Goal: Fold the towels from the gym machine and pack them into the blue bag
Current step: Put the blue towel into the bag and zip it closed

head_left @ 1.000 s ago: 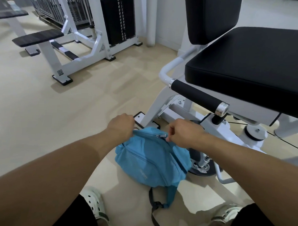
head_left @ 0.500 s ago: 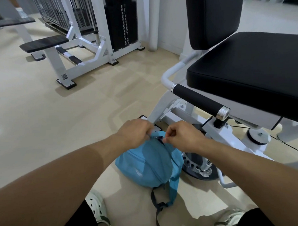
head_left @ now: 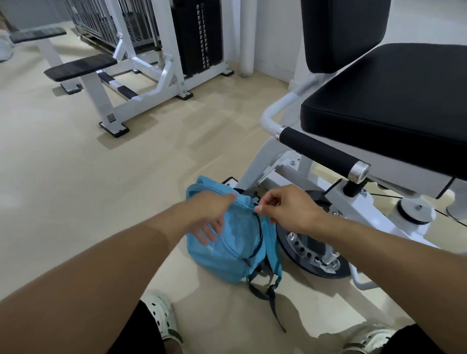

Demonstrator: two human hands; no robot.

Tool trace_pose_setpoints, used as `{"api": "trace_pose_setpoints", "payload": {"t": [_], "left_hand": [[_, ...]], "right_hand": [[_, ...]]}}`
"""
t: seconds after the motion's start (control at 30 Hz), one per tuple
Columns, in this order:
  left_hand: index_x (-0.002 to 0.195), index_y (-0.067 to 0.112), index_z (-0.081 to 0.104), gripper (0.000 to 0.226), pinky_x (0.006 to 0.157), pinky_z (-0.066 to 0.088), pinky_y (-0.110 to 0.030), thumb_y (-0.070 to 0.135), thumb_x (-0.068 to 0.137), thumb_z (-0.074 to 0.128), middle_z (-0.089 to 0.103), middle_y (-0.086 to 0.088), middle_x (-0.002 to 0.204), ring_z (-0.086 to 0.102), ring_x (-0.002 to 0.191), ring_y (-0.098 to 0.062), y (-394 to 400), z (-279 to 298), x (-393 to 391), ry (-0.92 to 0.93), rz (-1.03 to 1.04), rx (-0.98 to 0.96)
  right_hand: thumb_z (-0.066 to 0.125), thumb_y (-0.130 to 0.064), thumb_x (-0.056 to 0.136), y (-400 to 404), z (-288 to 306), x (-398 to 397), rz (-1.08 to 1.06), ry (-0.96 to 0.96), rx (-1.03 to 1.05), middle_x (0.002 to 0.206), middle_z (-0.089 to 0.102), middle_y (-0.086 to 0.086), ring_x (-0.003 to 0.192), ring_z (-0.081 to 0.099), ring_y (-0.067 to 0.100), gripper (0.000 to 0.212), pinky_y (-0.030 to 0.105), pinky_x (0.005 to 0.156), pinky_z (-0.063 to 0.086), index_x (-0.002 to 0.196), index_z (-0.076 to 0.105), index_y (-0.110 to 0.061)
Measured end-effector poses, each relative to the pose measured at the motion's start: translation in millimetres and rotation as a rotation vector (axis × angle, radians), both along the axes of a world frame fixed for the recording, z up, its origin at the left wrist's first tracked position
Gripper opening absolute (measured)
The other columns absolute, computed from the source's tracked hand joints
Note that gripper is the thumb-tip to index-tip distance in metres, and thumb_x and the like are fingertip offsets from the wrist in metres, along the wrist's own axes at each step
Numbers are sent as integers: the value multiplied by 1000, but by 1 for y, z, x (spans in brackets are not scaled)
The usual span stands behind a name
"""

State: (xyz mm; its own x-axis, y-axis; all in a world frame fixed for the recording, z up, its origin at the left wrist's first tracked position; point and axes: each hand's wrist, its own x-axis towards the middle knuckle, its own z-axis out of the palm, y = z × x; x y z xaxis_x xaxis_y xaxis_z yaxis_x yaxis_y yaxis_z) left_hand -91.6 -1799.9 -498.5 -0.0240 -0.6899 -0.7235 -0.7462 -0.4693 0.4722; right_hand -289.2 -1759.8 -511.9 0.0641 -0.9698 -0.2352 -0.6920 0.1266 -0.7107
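A blue bag [head_left: 229,246] stands on the floor against the foot of the gym machine, its dark straps trailing toward me. My right hand [head_left: 284,206] pinches the zipper pull at the bag's top edge. My left hand [head_left: 209,216] lies on the bag's front with fingers straight and spread. No towel is in view, and the bag's inside cannot be seen.
The gym machine's black seat [head_left: 396,103] and padded handle [head_left: 321,154] overhang to the right, with a weight disc [head_left: 312,255] just behind the bag. Another white machine [head_left: 151,74] stands far left. My white clogs [head_left: 159,315] are at the bottom.
My left hand let go of the bag's top and now lies flat on its front. My right hand stays on the zipper. The bag has turned more upright.
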Motion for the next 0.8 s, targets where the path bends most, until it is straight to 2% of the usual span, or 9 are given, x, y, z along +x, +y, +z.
{"api": "trace_pose_setpoints", "payload": {"t": [0.07, 0.17, 0.23, 0.33, 0.43, 0.53, 0.63, 0.7, 0.8], "left_hand": [[104, 3, 59, 66, 63, 60, -39, 66, 98, 39, 70, -15, 102, 72, 86, -32, 10, -9, -9, 129, 13, 111], [106, 4, 66, 34, 67, 59, -37, 31, 104, 45, 70, -10, 87, 69, 76, -24, 8, -25, -17, 244, 193, -64], [91, 2, 65, 24, 65, 57, -39, 16, 98, 46, 64, -11, 75, 61, 67, -24, 1, -34, -19, 228, 292, -228], [74, 10, 57, 30, 69, 51, -40, 28, 95, 46, 63, -7, 72, 59, 67, -28, -4, -31, -19, 61, 158, -473], [74, 14, 56, 37, 67, 44, -35, 36, 100, 41, 62, -3, 76, 59, 71, -25, -5, -22, -22, -30, 82, -591], [85, 9, 61, 36, 72, 48, -37, 35, 101, 42, 64, -3, 84, 62, 77, -25, -11, -14, -21, 21, 187, -666], [70, 8, 50, 32, 59, 41, -31, 23, 98, 48, 57, -5, 76, 52, 64, -21, -22, -11, -18, 143, 292, -749], [66, 13, 47, 32, 65, 43, -30, 23, 96, 49, 60, -11, 94, 57, 73, -24, -28, -15, -19, 213, 286, -767], [75, 16, 58, 25, 93, 51, -42, 28, 94, 47, 59, -19, 134, 63, 110, -33, -30, -17, -24, 272, 280, -728]], "right_hand": [[75, -34, 90, 2, 5, 7, 54, -33, -15, 78, 75, -3, 66, 71, 5, 15, 22, 65, 56, 82, 73, -22], [75, -33, 90, 6, 4, 15, 113, -33, -20, 79, 74, -5, 69, 71, 8, 13, 23, 70, 57, 82, 73, -23], [75, -35, 89, 6, -7, 13, 82, 6, -8, 79, 74, -6, 71, 71, 9, 14, 29, 74, 59, 80, 72, -25], [74, -36, 90, 5, -32, 6, -9, 42, 125, 86, 74, -6, 79, 71, 13, 13, 38, 81, 62, 81, 72, -26], [74, -34, 90, 1, -58, 6, -53, 54, 233, 93, 73, -1, 85, 71, 16, 12, 39, 81, 63, 83, 73, -24], [70, -32, 93, -1, -72, 1, 9, 167, 345, 97, 75, 9, 86, 74, 25, 20, 40, 78, 64, 93, 75, -13], [65, -29, 94, 4, -82, -5, 105, 341, 424, 93, 72, 7, 73, 68, 22, 27, 32, 71, 59, 108, 73, -6], [67, -27, 91, 4, -91, -5, 101, 349, 442, 86, 69, 8, 65, 64, 20, 29, 30, 63, 55, 110, 72, -6], [63, -28, 89, -2, -96, -4, 95, 384, 387, 97, 72, 11, 90, 70, 31, 27, 36, 76, 59, 103, 73, -7]]}}
